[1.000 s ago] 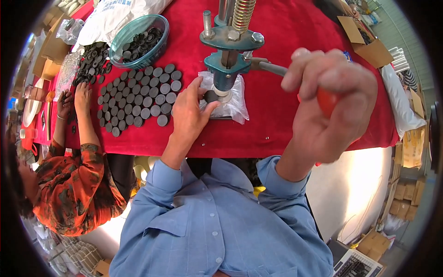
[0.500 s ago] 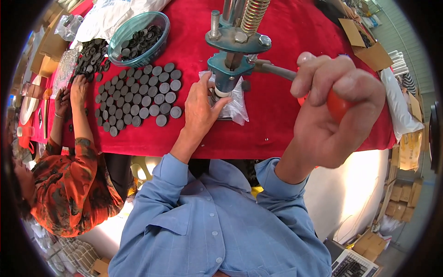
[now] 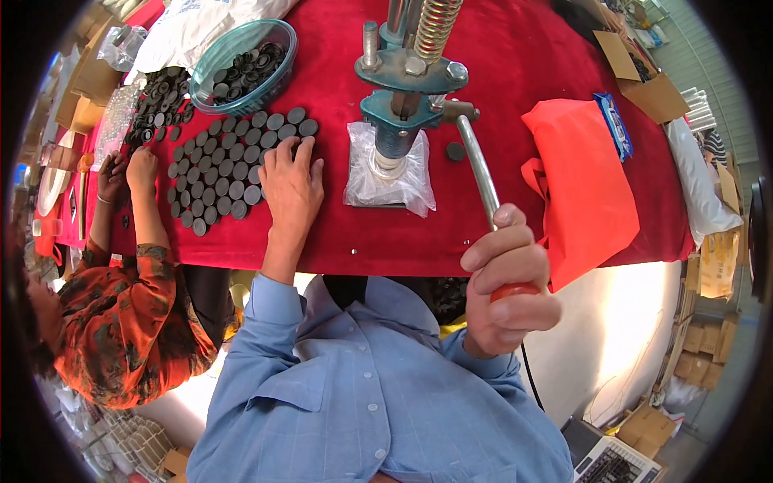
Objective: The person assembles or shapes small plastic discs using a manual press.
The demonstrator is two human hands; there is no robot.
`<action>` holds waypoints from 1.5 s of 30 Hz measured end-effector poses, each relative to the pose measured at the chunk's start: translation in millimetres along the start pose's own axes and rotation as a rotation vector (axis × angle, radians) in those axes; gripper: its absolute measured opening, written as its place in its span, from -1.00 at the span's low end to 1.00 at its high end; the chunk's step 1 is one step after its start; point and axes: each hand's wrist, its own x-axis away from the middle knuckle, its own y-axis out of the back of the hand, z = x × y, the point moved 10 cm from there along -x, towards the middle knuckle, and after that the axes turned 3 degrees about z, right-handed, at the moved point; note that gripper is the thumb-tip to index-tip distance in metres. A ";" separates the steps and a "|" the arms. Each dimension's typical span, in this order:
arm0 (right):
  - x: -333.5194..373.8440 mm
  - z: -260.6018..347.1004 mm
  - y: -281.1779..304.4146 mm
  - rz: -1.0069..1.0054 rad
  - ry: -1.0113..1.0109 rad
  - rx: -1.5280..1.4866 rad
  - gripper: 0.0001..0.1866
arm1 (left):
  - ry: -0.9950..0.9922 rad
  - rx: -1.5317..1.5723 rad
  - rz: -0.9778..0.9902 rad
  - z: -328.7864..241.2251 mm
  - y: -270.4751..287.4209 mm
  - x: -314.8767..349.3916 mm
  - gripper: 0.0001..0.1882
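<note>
Discs (image 3: 225, 170) at left fingers (image 3: 304, 153), lever (image 3: 481, 173) in right hand (image 3: 509, 270), blue-lettered sack (image 3: 201, 32)

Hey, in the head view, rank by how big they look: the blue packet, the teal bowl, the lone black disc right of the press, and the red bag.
Largest to smallest, as they look:
1. Red bag
2. Teal bowl
3. Blue packet
4. Lone black disc

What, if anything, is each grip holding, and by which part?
Right grip: the press lever, by its red knob. Left grip: at the dark discs; can't tell whether one is held.
</note>
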 end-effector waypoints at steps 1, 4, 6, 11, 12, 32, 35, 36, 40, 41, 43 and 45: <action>10.1 -1.0 -0.4 -0.002 -0.033 0.010 -0.91 | 0.012 -0.032 0.017 3.0 -2.8 -0.4 -0.62; 23.3 0.3 1.4 -0.084 -0.027 0.064 -0.91 | -0.022 0.020 0.036 3.3 -8.1 -2.5 -0.65; 20.6 -0.3 2.6 -0.080 -0.019 0.082 -0.89 | -0.029 0.059 0.038 1.3 -10.2 -2.3 -0.66; -6.3 3.4 2.2 0.051 0.038 0.091 -0.76 | -0.063 0.177 -0.014 -2.3 -4.8 -1.9 -0.69; -16.3 0.8 3.0 0.049 0.036 0.094 -0.76 | -0.066 0.253 -0.037 -6.5 3.8 0.2 -0.67; -102.8 -20.5 3.7 0.081 0.039 -0.034 -0.61 | -0.044 0.562 0.138 -75.2 -5.9 -13.3 -0.31; -102.0 -20.1 2.2 0.070 0.029 -0.039 -0.61 | -0.036 0.520 0.139 -77.1 -6.8 -13.6 -0.29; -101.1 -20.6 2.7 0.058 0.023 -0.052 -0.61 | -0.032 0.515 0.127 -76.5 -5.9 -13.0 -0.28; -98.9 -20.5 1.7 0.074 0.022 -0.040 -0.62 | -0.052 0.552 0.094 -72.2 -3.3 -8.4 -0.28; -97.5 -19.2 2.1 0.072 0.031 -0.028 -0.63 | -0.059 0.584 0.071 -68.9 1.1 -6.7 -0.32; -93.4 -16.8 3.2 0.072 0.040 -0.019 -0.64 | -0.063 0.616 0.047 -56.9 11.3 -0.3 -0.37; -84.8 -11.0 -1.9 0.148 0.062 -0.091 -0.67 | -0.062 0.459 0.006 -37.5 29.2 12.3 -0.53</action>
